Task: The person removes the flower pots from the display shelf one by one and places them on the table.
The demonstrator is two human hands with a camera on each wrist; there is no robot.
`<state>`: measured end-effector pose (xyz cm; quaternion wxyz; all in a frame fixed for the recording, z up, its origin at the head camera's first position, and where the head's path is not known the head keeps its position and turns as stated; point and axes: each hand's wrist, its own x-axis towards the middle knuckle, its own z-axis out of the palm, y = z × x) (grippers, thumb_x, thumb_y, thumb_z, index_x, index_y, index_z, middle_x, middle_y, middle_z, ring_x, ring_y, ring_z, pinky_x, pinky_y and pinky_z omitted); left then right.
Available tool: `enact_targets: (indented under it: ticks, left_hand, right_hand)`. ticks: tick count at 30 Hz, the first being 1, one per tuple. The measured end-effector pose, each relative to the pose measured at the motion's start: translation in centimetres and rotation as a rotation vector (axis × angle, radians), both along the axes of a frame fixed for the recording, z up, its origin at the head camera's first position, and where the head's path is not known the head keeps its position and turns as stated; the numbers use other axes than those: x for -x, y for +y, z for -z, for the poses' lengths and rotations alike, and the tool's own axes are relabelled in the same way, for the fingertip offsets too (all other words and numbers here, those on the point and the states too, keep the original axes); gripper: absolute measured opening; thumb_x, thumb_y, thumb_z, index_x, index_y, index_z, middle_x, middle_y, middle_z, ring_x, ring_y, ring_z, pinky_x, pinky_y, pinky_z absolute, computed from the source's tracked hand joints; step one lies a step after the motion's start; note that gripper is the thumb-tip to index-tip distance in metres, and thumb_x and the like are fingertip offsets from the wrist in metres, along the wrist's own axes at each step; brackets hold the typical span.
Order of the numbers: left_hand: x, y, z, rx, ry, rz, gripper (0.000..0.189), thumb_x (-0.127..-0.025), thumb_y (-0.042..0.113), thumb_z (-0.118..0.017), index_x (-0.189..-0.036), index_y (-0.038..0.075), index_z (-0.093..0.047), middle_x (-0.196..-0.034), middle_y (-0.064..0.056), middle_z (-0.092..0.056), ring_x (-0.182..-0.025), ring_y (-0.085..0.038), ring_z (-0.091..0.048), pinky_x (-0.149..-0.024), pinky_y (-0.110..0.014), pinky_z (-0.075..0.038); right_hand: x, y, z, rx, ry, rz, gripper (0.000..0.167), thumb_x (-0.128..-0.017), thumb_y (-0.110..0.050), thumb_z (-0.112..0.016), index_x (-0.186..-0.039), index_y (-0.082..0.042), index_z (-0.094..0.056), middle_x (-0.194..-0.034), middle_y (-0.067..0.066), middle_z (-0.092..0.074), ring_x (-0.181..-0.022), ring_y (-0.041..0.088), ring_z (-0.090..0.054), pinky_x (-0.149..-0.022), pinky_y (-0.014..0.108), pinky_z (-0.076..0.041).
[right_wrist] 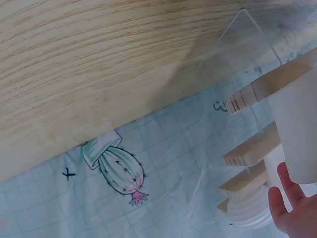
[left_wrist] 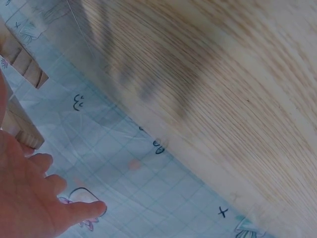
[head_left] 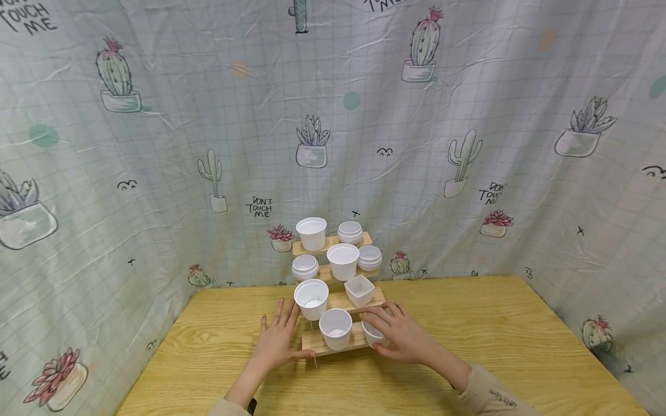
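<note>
Right hand (head_left: 399, 336) curled round a white plastic pot (head_left: 372, 333) at the low right end of a 4-tier pale-wood stand (head_left: 358, 336) set crosswise on the yellow wood-grain counter (head_left: 468, 323), left hand (head_left: 276, 342) splayed opposite.

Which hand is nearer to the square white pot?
The right hand, in front and to the right of the square white pot. The left hand is farther, at the left end of the wooden stand.
</note>
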<state>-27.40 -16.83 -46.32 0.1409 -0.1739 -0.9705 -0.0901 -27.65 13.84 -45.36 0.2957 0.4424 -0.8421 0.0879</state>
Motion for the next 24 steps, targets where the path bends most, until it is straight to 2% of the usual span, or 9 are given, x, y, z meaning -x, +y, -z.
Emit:
enact_targets:
  ticks: [12, 24]
  left_hand:
    - [0.1, 0.1, 0.0, -0.012, 0.0, -0.005, 0.119, -0.052, 0.071, -0.065, -0.143, 0.009, -0.019, -0.149, -0.009, -0.019, -0.137, -0.034, -0.013, -0.098, -0.07, -0.018]
    - [0.1, 0.2, 0.0, -0.004, -0.01, -0.006, 0.118, -0.053, 0.071, -0.065, -0.142, 0.008, -0.02, -0.149, -0.009, -0.018, -0.137, -0.034, -0.013, -0.099, -0.069, -0.018]
  right_hand:
    - [-0.3, 0.8, 0.2, -0.021, 0.024, 0.042, 0.061, -0.069, -0.039, -0.07, -0.124, -0.019, -0.05, -0.125, 0.001, -0.051, -0.099, 0.02, -0.045, -0.081, 0.039, -0.036]
    - [-0.4, 1.5, 0.1, -0.009, 0.029, 0.04, 0.064, -0.068, -0.039, -0.071, -0.125, -0.019, -0.05, -0.122, 0.001, -0.052, -0.095, 0.017, -0.042, -0.082, 0.038, -0.036]
